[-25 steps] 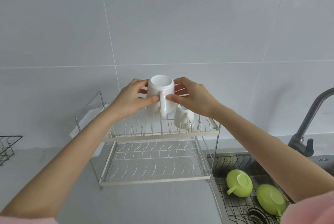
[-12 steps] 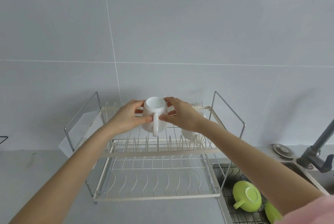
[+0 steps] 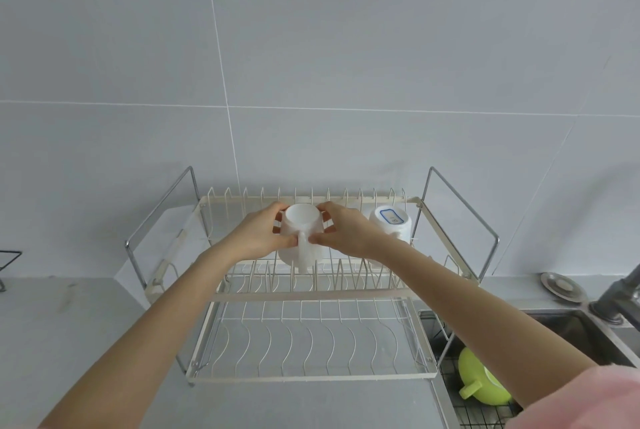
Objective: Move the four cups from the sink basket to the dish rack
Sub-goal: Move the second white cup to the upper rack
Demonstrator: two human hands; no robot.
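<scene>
Since the earlier frame, both hands have come lower with the white cup, which is now down at the wires of the upper tier of the dish rack (image 3: pixel 311 295), no longer held above it.

At the far left, a piece of a black wire holder (image 3: pixel 8 260) shows at the edge of the grey desk (image 3: pixel 69 342). Next comes the two-tier dish rack, standing on the desk just beside the sink. The left hand (image 3: pixel 258 236) is closed around the left side of the white cup (image 3: pixel 300 238), and the right hand (image 3: pixel 343 234) is closed around its right side. This cup is upside down, its handle turned toward the camera between the two thumbs. I cannot tell if it already rests on the wires.

To the right, a second white cup (image 3: pixel 390 222) stands upside down on the same tier, with a blue-framed label on its base; the right wrist partly hides it. Further right, one green cup (image 3: pixel 481 383) lies in the sink basket (image 3: pixel 450 404), half covered by the right forearm and the pink sleeve (image 3: pixel 588 397). A dark faucet (image 3: pixel 620 297) stands at the right edge.
</scene>
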